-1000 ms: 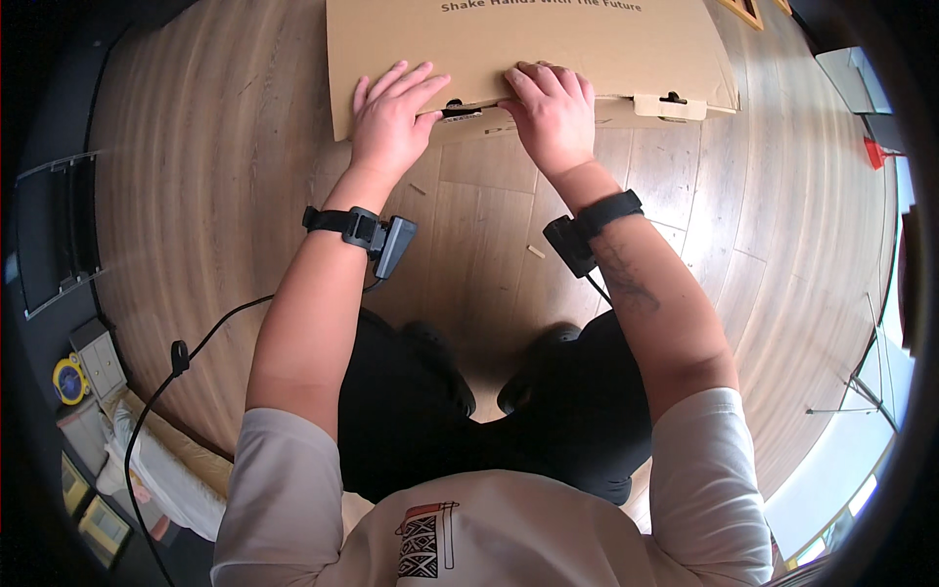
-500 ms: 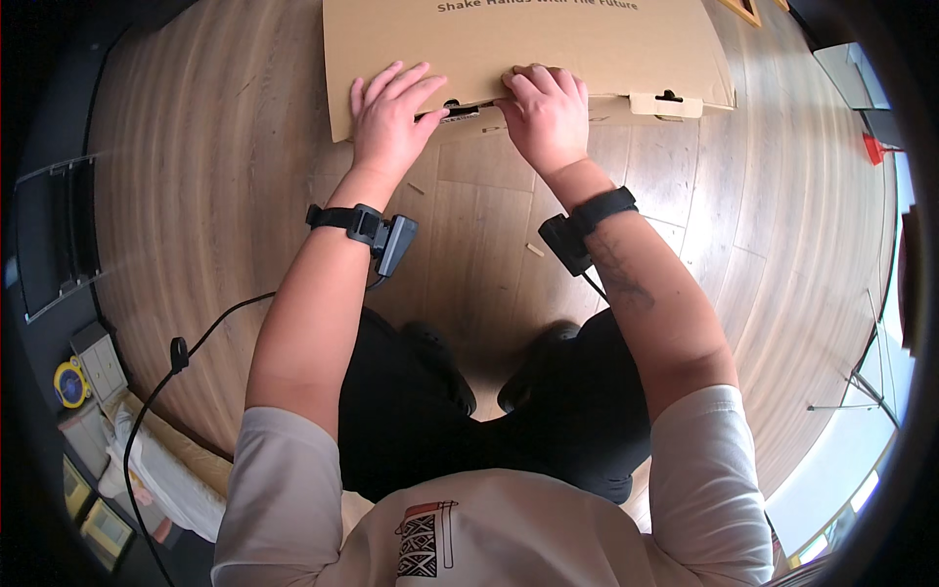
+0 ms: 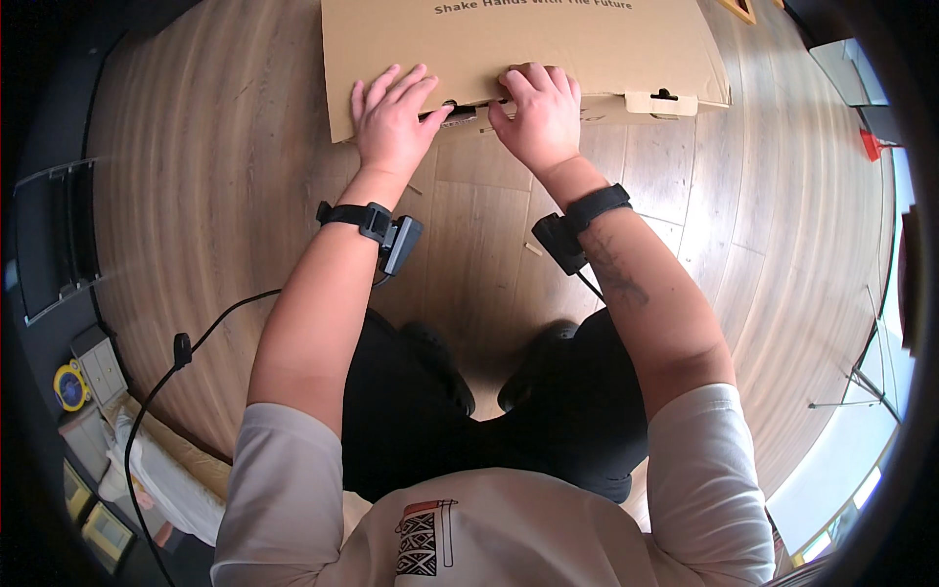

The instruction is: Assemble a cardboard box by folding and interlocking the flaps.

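I see both forearms coming up from the lower edge, bare below short pale sleeves, reaching forward and converging slightly. Left hand (image 3: 391, 122) lies palm down, fingers spread and extended, thumb angled inward toward the other hand. Right hand (image 3: 538, 117) is palm down too, fingers curled together with knuckles raised, thumb tucked toward the left thumb. The two hands sit just beside each other, thumbs near but apart. Each wrist carries a black strap with a small black unit. Right forearm shows a dark mark.
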{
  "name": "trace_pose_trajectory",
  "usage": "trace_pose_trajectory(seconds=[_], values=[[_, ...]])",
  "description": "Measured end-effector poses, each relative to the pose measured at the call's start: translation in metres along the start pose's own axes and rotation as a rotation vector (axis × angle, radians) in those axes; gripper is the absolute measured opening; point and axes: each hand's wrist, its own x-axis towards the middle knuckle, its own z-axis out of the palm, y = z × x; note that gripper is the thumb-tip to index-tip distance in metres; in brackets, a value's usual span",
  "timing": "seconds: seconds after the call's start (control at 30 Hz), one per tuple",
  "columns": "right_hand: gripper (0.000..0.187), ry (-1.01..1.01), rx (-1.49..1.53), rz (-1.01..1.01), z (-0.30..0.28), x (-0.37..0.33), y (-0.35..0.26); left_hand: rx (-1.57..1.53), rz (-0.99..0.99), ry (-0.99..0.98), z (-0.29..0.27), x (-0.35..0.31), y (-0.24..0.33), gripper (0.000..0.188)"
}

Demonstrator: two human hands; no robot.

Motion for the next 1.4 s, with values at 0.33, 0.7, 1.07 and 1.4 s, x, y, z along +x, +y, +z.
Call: trace_pose_trajectory(seconds=[0.33,0.7,1.07,1.4], values=[[0.017,0.023,-0.031,-0.016,0.004,0.0,-0.002,-0.023,-0.028,-0.009,0.002,0.003,0.001,0.04],[0.015,0.046,0.005,-0.018,0.002,0.001,-0.004,-0.143,-0.018,-0.279,-0.019,0.037,0.01,0.056],[0.018,0.016,0.138,0.028,0.001,0.005,-0.003,0.189,0.108,-0.435,-0.014,0.038,0.02,0.061],[0.015,-0.031,0.203,0.048,0.005,0.009,0.004,0.245,0.103,-0.432,-0.016,0.036,0.024,0.063]])
